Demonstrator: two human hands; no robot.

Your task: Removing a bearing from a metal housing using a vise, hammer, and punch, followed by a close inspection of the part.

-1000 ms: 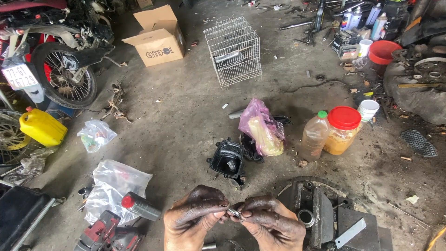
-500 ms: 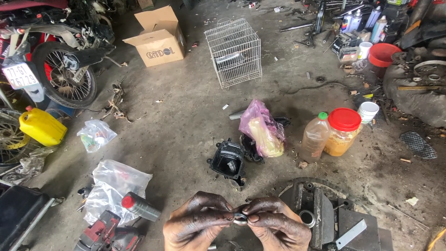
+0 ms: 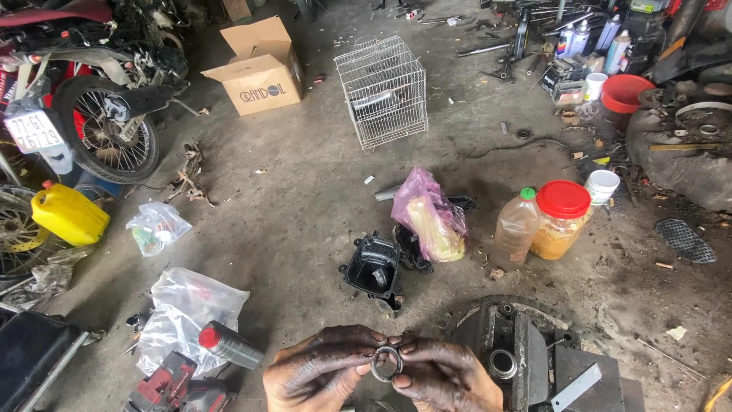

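Both my hands are greasy and meet at the bottom middle of the view. My left hand [image 3: 324, 370] and my right hand [image 3: 446, 378] pinch a small metal ring [image 3: 386, 364] between thumbs and fingertips, holding it flat-on so its hole shows. Just right of my right hand lies a dark metal engine part [image 3: 518, 358] with a round bore. A black plastic housing [image 3: 374, 268] sits on the concrete floor just beyond the hands.
A pink plastic bag [image 3: 428, 214], an oil bottle [image 3: 515, 227] and a red-lidded jar [image 3: 560, 220] stand ahead. Clear plastic bags [image 3: 183, 309], a red-capped can [image 3: 229, 345], a yellow jerrycan [image 3: 67, 214] and a motorcycle wheel [image 3: 107, 137] lie left. Farther off: a wire cage [image 3: 385, 91] and a cardboard box [image 3: 259, 69].
My hands have turned the ring from edge-on between the fingertips to flat-on, so its opening is visible. The view has shifted slightly; nothing else on the floor moved.
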